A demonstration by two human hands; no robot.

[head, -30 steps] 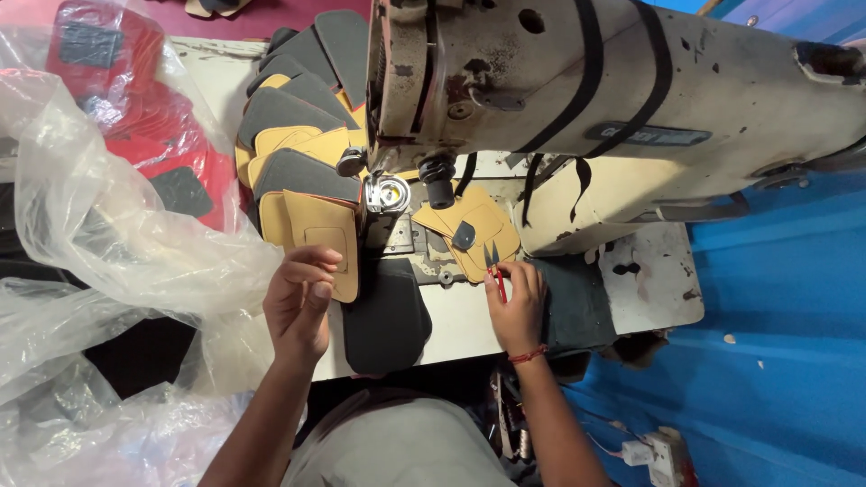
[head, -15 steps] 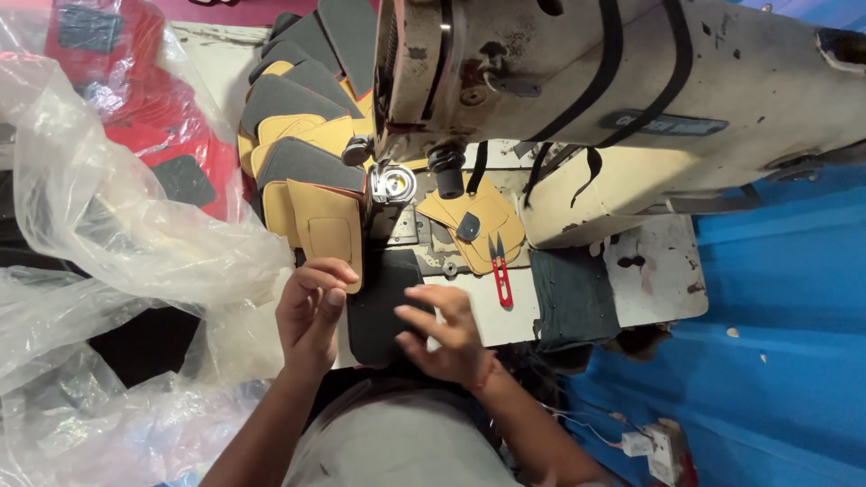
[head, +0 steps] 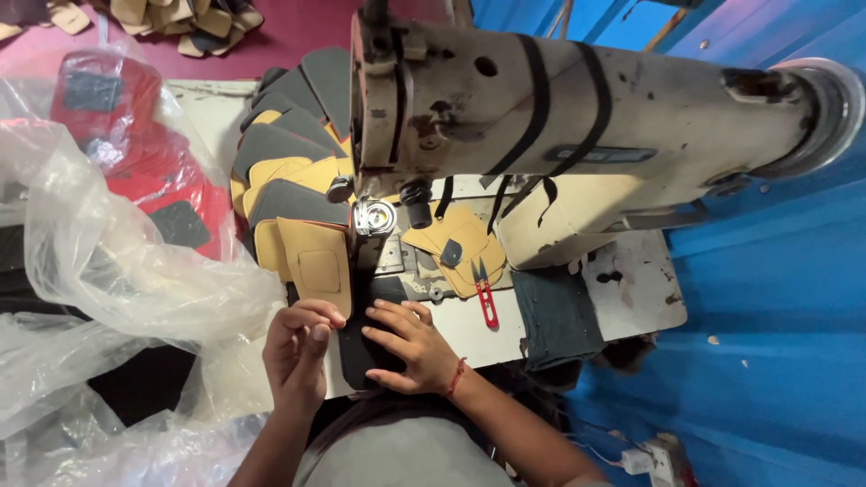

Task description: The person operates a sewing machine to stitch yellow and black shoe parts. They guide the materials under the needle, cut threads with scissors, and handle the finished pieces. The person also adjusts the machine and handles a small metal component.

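Observation:
My left hand [head: 296, 347] pinches the near end of a tan piece [head: 316, 266] that runs under the needle area of an old cream sewing machine [head: 577, 117]. My right hand [head: 410, 343] lies flat with fingers spread on a dark grey piece [head: 359, 356] at the table's front edge. Red thread snips [head: 485, 293] rest on the table just right of my right hand, apart from it. A small tan stack with a dark patch [head: 456, 243] sits beside the presser foot [head: 374, 218].
A chained fan of tan and grey pieces [head: 280, 158] trails off behind the machine to the left. Crumpled clear plastic bags [head: 108, 271] with red pieces [head: 153, 171] fill the left side. A dark cloth [head: 559, 316] hangs over the table edge [head: 631, 298]. Blue wall at right.
My right hand let go of the red snips, left them on the table and moved left onto the dark grey piece. My left hand stayed on the tan piece.

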